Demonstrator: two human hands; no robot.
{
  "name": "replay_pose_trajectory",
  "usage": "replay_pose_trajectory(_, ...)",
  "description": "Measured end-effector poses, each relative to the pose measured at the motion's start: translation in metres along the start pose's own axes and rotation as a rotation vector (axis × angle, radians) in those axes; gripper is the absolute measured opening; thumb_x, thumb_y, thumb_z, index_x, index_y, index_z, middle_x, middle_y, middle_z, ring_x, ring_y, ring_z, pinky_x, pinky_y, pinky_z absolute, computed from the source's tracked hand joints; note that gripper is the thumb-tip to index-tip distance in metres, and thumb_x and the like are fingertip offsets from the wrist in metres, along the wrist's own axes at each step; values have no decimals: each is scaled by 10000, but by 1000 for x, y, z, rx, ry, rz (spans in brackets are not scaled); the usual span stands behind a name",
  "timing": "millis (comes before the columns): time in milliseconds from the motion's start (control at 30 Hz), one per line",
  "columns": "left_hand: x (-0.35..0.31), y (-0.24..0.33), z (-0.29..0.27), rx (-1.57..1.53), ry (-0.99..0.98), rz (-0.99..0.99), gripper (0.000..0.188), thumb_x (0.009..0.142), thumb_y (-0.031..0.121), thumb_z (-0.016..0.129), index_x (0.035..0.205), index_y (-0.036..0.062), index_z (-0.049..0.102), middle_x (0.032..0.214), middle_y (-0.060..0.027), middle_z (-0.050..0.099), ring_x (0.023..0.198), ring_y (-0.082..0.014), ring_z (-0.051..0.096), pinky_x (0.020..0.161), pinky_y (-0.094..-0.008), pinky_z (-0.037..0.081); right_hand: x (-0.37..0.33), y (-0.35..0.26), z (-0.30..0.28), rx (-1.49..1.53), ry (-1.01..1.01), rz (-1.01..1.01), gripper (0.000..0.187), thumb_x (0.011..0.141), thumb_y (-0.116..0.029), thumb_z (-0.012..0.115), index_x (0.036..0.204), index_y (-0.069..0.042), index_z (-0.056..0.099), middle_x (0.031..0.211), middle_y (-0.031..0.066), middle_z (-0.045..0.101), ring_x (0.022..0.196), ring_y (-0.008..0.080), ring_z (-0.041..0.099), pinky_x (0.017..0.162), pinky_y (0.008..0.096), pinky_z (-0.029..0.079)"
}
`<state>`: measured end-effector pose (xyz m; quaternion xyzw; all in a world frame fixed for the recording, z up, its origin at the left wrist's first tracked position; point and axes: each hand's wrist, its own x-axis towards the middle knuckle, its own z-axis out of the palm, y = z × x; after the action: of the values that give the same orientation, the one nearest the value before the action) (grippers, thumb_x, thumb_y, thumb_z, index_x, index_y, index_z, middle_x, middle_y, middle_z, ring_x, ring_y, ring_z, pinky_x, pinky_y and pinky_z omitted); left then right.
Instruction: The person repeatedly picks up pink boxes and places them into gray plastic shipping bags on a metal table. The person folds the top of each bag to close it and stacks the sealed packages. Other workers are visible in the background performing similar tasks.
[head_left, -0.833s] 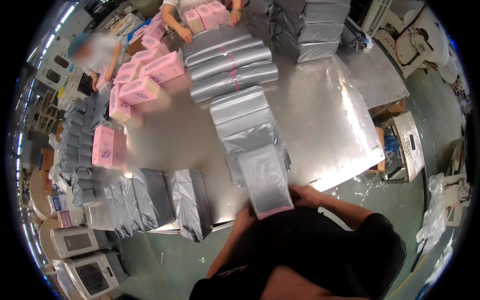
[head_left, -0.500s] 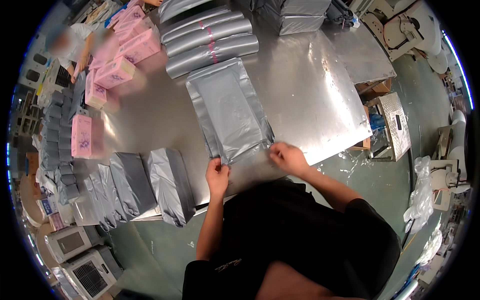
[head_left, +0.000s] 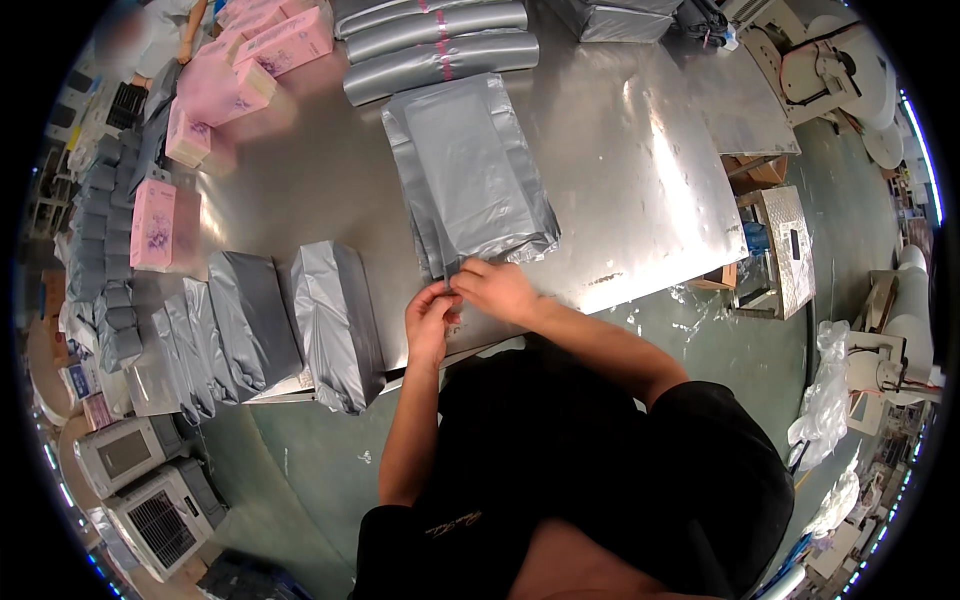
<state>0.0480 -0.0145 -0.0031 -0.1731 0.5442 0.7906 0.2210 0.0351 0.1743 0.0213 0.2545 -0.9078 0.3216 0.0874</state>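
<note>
A stack of flat grey plastic mailing bags (head_left: 468, 165) lies on the metal table in front of me. My left hand (head_left: 430, 318) pinches the near left corner of a bag, with fingers closed. Close against it, my right hand (head_left: 495, 290) is also closed on that same corner, thumb and fingertips together. The pinched edge itself is mostly hidden by the fingers. Just left of my left hand stands a filled grey bag (head_left: 337, 325), and several more packed grey bags (head_left: 250, 318) lean in a row beyond it.
Rolled grey bag bundles (head_left: 440, 60) lie past the stack on the steel table (head_left: 640, 190). Pink boxes (head_left: 153, 225) stand along the left side, where another person's arm (head_left: 192, 30) shows. A metal stool (head_left: 785, 250) is on the floor at right.
My right hand has moved left from the bag's near right corner to meet my left hand at the near left corner. The whole view has shifted slightly, with the table higher in it.
</note>
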Motion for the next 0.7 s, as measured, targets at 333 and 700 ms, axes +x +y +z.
replay_pose_trajectory(333,-2,17,-9,193,78,51,225,1041,194,593,1137,11,684,979,-53,698,788,-109,624,627,-256,486,-102,14,-77,122,-267,180,181,953,-236,676,1103,-136,686,1074,73,670,867,316,695,715,435,585)
replay_pose_trajectory(700,4,13,1,290,179,-4,274,1035,325,645,1014,57,694,802,-4,655,696,-92,569,575,-243,418,-135,4,-46,-38,-262,2,111,865,-137,668,972,-150,640,934,42,570,722,276,635,601,414,570)
